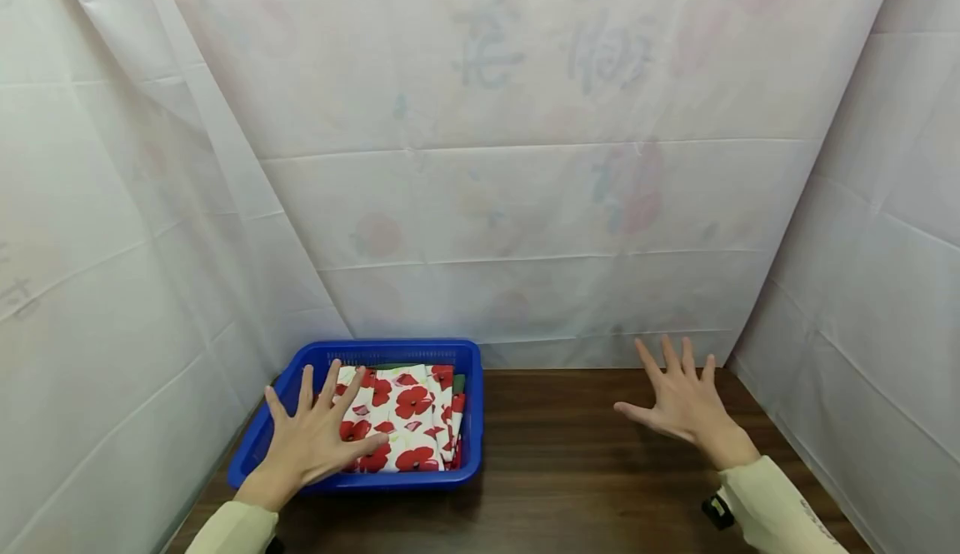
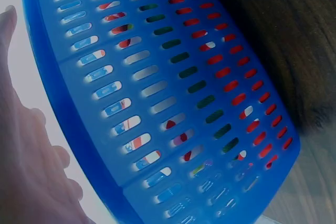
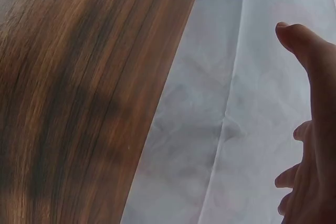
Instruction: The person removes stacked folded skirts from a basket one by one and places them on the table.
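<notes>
A blue plastic basket (image 1: 468,421) with slotted sides stands at the left of the table. Folded cloth (image 1: 408,408), white with red poppies, lies inside it, and bits of green and red fabric show at its right edge. My left hand (image 1: 311,441) is spread above the basket's left part, fingers wide, holding nothing. In the left wrist view the basket's slotted wall (image 2: 157,87) fills most of the picture, with the hand (image 2: 34,156) at the left edge. My right hand (image 1: 686,404) is spread over the right side of the table, fingers apart, with nothing in it.
The dark brown wooden table (image 1: 555,454) runs up to a white sheet (image 1: 525,204) at the back. More white sheeting hangs at the left (image 1: 97,287) and right (image 1: 877,246). A small black object (image 1: 717,512) sits at the right cuff.
</notes>
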`<state>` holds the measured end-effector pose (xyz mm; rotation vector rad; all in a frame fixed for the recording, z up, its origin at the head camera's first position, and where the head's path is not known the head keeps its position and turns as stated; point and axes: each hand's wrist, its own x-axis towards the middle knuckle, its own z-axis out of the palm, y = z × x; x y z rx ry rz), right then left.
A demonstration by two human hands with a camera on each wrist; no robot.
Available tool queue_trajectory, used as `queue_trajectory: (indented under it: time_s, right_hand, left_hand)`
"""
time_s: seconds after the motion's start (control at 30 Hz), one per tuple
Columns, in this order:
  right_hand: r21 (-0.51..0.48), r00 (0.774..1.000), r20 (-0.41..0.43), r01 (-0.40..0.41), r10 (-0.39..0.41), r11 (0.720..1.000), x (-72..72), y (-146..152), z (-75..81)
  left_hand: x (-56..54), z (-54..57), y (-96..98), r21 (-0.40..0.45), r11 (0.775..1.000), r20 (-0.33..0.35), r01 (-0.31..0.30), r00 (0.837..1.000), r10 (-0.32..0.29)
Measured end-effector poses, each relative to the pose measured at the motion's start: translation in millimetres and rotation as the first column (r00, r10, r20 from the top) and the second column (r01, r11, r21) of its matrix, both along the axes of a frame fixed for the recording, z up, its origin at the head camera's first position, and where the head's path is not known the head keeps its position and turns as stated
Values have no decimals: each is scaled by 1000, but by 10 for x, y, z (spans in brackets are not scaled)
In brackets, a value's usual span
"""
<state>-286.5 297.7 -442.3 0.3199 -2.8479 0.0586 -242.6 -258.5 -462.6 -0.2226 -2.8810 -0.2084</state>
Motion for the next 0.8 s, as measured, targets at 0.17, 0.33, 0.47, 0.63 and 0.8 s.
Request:
queue_trajectory:
  time_s: [0.17,0.33,0.47,0.63,0.8]
  right_hand:
    - [-22,999,47,-2,3,1000,12,-67,30]
    - [-32,999,45,-18,20,999,-2,-186,73]
    - [-51,999,46,-26,28,998,-34,-345,122]
    - [-83,995,86,-46,53,996,-81,-581,168]
    - [-112,990,109,-78,90,991,-129,-832,182]
  left_hand:
    - [24,-31,-25,9,1000,8,-8,1000,8]
    - [47,-32,-60,13,1000,-10,-2,1000,2]
    - [74,-12,-111,-17,1000,-7,8,1000,-8]
    - [105,35,-213,-48,999,14,14,1000,-14]
    - [117,62,-327,-23,1000,54,17,998,-16]
